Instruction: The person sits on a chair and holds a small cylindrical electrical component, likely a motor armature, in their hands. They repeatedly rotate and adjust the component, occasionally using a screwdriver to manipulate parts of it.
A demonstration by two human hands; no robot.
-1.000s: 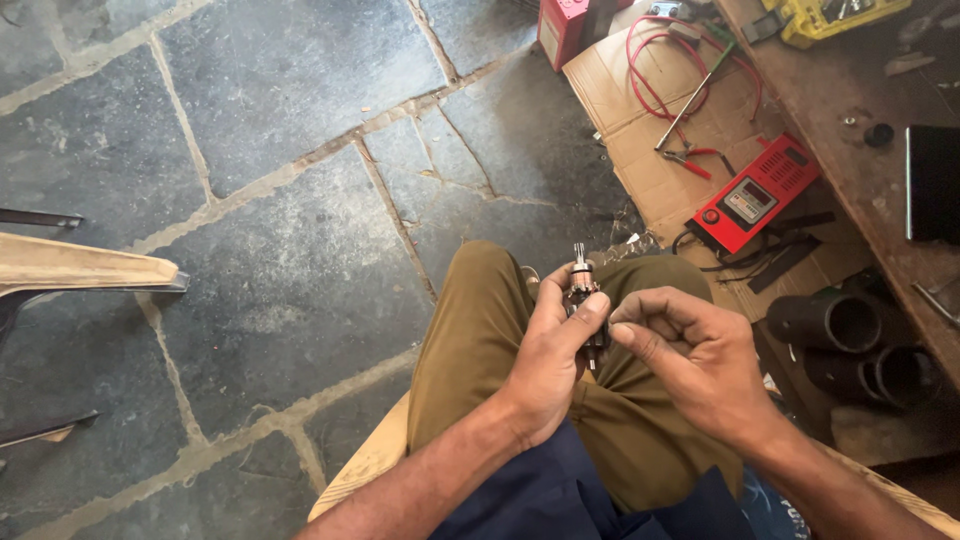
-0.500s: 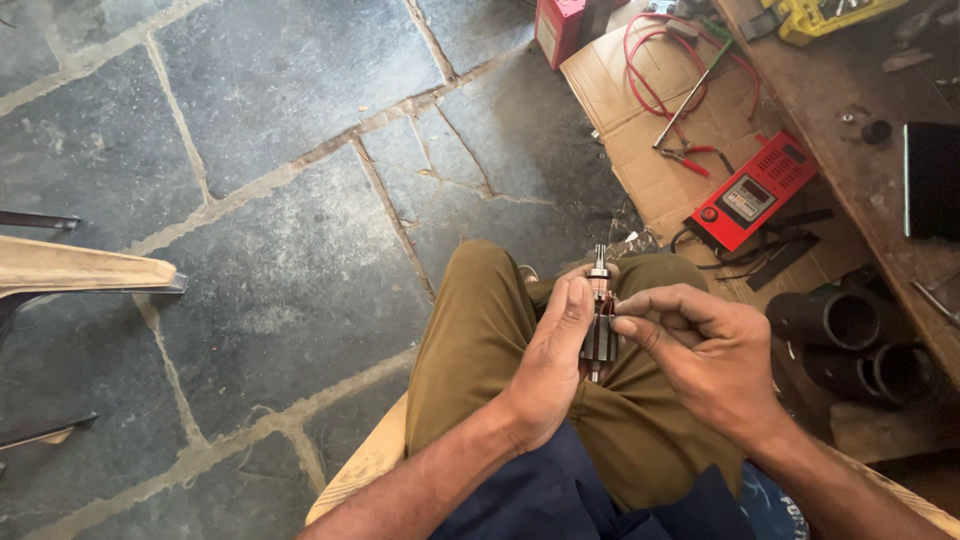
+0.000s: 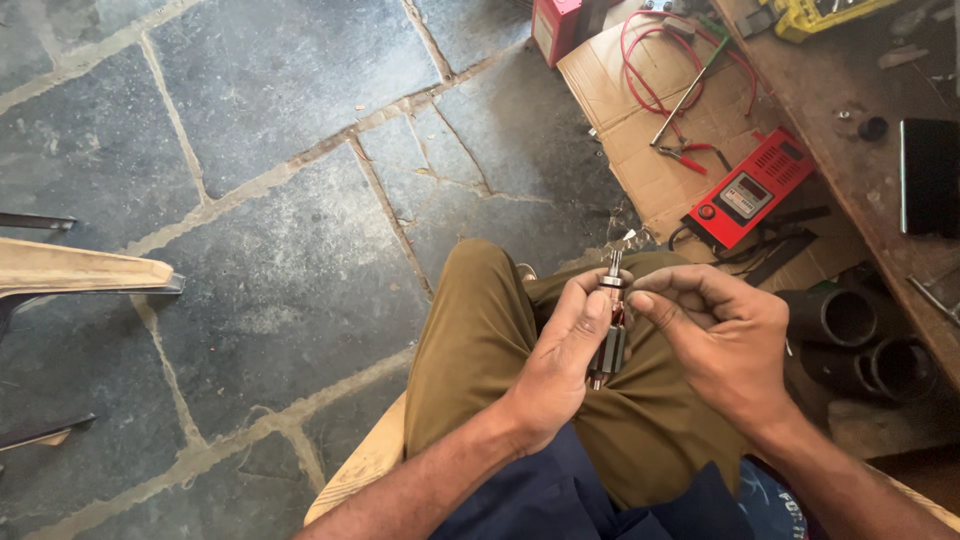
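Scene: While the person sits on a pale chair [image 3: 365, 465] over a grey stone floor [image 3: 280, 190], both hands meet above the olive trouser leg [image 3: 480, 340].
Left hand: the left hand [image 3: 560, 365] is wrapped around a small motor armature [image 3: 610, 335], thumb pressed on its upper part, fingers clenched behind the dark core.
Right hand: the right hand [image 3: 720, 335] touches the armature's upper end with thumb and forefinger (a light pinch, the other fingers curled in, holding nothing else).
Armature: upright, its thin steel shaft pointing away from the body, copper-coloured band just below the shaft, held over the lap between the two hands.
Beyond the knee: a red meter box with a small display [image 3: 750, 190] lies on flattened cardboard [image 3: 640, 110], with red wire leads [image 3: 660, 60], a screwdriver [image 3: 690, 90] and red-handled pliers [image 3: 690, 153] nearby.
Right side: a wooden bench [image 3: 850, 170] runs along the edge; two dark pipe pieces [image 3: 850, 335] lie below it.
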